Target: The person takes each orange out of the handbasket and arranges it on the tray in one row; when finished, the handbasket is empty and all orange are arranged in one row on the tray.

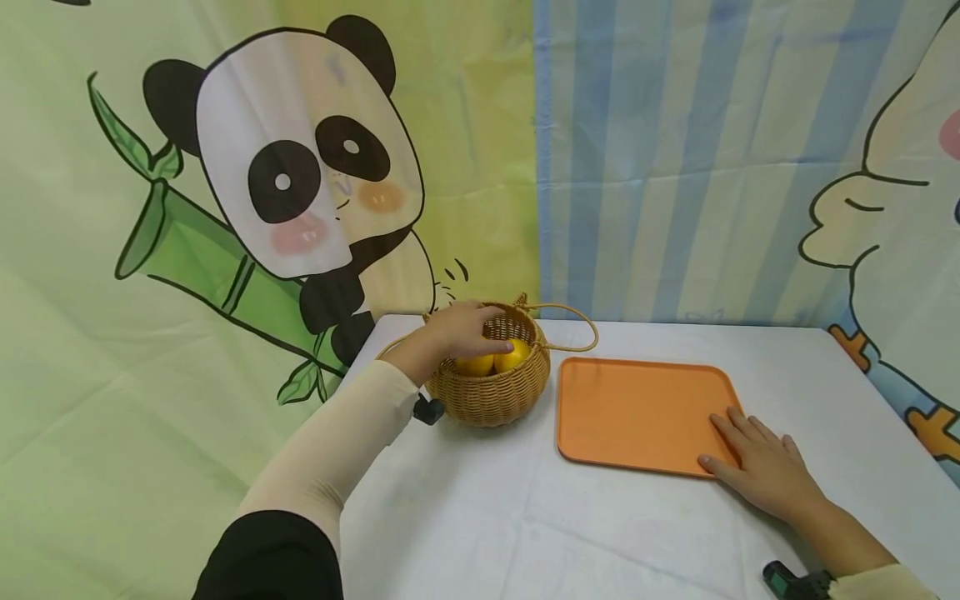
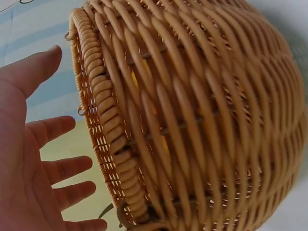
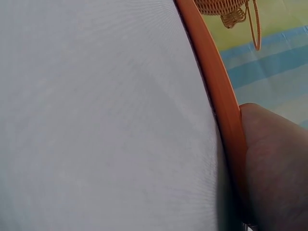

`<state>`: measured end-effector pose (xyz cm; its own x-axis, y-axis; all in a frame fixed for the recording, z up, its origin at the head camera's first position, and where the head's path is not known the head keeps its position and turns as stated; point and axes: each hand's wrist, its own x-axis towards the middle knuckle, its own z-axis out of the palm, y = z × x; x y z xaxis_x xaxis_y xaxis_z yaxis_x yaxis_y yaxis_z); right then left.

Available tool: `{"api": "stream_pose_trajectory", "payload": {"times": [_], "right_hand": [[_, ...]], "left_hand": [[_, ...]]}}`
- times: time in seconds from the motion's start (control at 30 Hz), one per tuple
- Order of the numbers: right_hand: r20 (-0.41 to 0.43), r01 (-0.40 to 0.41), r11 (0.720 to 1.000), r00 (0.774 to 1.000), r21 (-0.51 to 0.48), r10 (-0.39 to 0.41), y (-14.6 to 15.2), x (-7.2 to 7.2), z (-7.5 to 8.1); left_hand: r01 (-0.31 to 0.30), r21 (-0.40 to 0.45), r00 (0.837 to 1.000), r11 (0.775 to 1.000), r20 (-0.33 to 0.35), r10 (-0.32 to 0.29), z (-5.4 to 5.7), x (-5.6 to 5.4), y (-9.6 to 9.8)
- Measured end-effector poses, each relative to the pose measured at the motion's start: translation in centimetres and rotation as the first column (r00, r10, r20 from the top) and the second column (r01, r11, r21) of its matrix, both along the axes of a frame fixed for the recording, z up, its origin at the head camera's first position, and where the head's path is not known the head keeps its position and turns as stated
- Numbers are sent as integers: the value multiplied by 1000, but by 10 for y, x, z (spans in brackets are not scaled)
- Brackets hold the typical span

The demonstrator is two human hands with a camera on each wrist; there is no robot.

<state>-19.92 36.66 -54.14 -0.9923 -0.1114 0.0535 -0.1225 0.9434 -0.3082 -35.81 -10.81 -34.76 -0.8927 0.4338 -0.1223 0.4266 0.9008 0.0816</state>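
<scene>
A woven wicker basket (image 1: 489, 407) holds at least two yellow, rounded fruits (image 1: 513, 356); their exact kind cannot be told. Over its opening is my left hand (image 1: 463, 330), with the fingers spread and nothing held. In the left wrist view, the hand (image 2: 29, 154) is at the rim of the basket (image 2: 192, 115), and bits of yellow show through the weave. My right hand (image 1: 768, 471) rests at the near right corner of an orange tray (image 1: 637, 412), fingers extended. The right wrist view has a blurred part of the hand (image 3: 281, 168) against the tray's edge (image 3: 219, 82).
A thin looped handle (image 1: 588, 321) sticks out from the basket's right side, above the table. The white tablecloth (image 1: 540, 533) stretches in front of basket and tray. Behind stands a printed curtain (image 1: 480, 167) with a panda and stripes.
</scene>
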Motion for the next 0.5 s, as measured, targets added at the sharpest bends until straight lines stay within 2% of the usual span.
{"api": "stream_pose_trajectory", "payload": {"times": [0.3,0.5], "right_hand": [[16,5,1000,1000,-4,-5,0,0,1],[14,6,1000,1000,-2,-6,-1,0,2]], "left_hand": [[47,-24,996,999,80,-45,4,-12,9],[48,-16,988,999,145,-45,6,-18,11]]}}
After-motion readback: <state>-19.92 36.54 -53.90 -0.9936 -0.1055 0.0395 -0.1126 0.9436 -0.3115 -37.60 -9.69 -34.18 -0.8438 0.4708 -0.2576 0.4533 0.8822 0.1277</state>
